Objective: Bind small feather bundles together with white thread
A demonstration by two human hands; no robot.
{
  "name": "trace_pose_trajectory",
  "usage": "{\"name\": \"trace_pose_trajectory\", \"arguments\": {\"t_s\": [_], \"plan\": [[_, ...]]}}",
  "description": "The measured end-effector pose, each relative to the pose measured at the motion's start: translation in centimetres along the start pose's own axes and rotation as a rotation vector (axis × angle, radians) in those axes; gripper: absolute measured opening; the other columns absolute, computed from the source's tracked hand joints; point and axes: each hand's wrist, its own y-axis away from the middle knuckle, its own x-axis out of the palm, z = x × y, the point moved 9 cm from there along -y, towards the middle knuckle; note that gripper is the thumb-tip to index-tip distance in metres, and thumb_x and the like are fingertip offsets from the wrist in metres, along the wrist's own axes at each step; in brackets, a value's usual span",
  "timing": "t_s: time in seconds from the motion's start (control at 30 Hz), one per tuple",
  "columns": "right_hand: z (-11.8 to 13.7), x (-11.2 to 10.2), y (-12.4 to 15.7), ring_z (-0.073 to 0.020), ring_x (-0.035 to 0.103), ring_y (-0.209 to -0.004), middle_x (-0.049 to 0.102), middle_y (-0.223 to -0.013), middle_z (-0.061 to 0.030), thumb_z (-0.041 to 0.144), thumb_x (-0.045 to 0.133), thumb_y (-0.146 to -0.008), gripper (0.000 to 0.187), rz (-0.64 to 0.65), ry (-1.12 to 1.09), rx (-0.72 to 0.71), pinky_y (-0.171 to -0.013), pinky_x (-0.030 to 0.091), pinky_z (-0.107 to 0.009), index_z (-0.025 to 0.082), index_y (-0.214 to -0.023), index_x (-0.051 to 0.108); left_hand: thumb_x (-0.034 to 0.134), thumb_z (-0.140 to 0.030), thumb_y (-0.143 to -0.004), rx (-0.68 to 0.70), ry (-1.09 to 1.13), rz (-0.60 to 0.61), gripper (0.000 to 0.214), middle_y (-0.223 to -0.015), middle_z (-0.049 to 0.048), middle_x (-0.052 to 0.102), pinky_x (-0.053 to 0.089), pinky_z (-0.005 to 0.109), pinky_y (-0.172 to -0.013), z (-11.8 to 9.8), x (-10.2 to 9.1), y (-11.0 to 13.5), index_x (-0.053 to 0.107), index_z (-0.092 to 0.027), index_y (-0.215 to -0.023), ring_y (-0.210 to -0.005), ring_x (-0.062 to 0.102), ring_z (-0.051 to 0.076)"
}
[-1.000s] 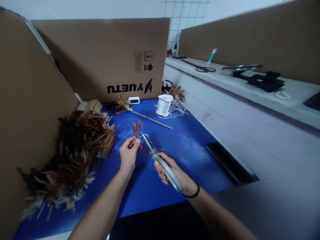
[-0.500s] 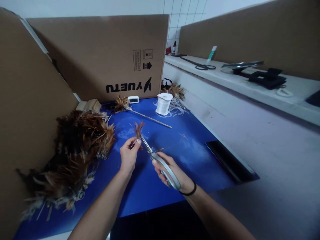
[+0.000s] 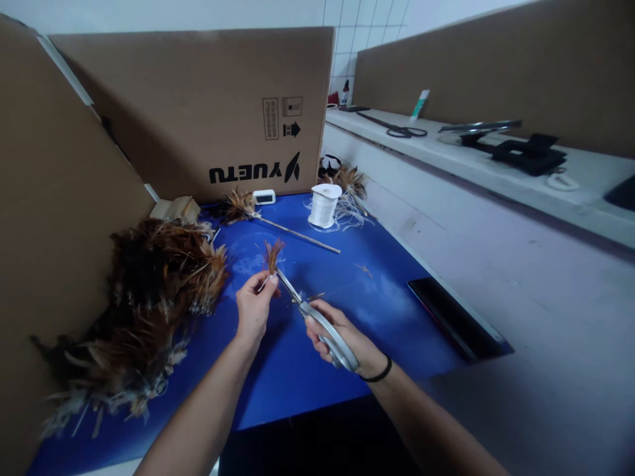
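Note:
My left hand [image 3: 254, 307] pinches a small bundle of brown feathers [image 3: 272, 254] by its base, tips pointing up, above the blue mat [image 3: 317, 370]. My right hand [image 3: 342, 337] grips grey scissors [image 3: 317, 320] by the handles. The scissor blades reach up-left to the base of the feather bundle, right next to my left fingertips.
A big heap of brown feathers [image 3: 149, 297] lies at the left against a cardboard wall. A stick with a feather tuft [image 3: 278, 225], a white thread spool [image 3: 323, 205] and a cardboard box [image 3: 208, 112] stand behind. A dark phone [image 3: 454, 320] lies at the mat's right edge. Black scissors [image 3: 397, 129] rest on the far shelf.
The scissor blades have drawn slightly closer to the base of the feather bundle. Both hands stay almost where they were.

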Motion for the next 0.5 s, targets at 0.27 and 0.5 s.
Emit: {"name": "trace_pose_trajectory", "arguments": {"t_s": [0.27,0.5], "plan": [[-0.24,0.01,-0.26,-0.0039,0.045,-0.043,0.051,-0.062,0.0083,0.049,0.075,-0.066,0.051,0.051,-0.137,0.022,-0.038,0.033,-0.015,0.026,-0.099,0.044,0.071,-0.034,-0.07,0.004,-0.019,0.027,0.027,-0.057,-0.0019,0.06,0.044,0.023,-0.058,-0.13,0.23,0.03,0.066,-0.013,-0.085,-0.052,0.053,0.009],[-0.29,0.16,-0.51,-0.0048,0.043,-0.039,0.052,-0.06,0.0075,0.051,0.072,-0.07,0.046,0.037,-0.123,0.02,-0.033,0.032,-0.015,0.024,-0.089,0.04,0.073,-0.035,-0.068,-0.021,0.007,0.053,0.03,-0.058,-0.0014,0.06,0.044,0.025,-0.058,0.19,0.44,0.15,0.066,-0.013,-0.086,-0.052,0.054,0.01]]}}
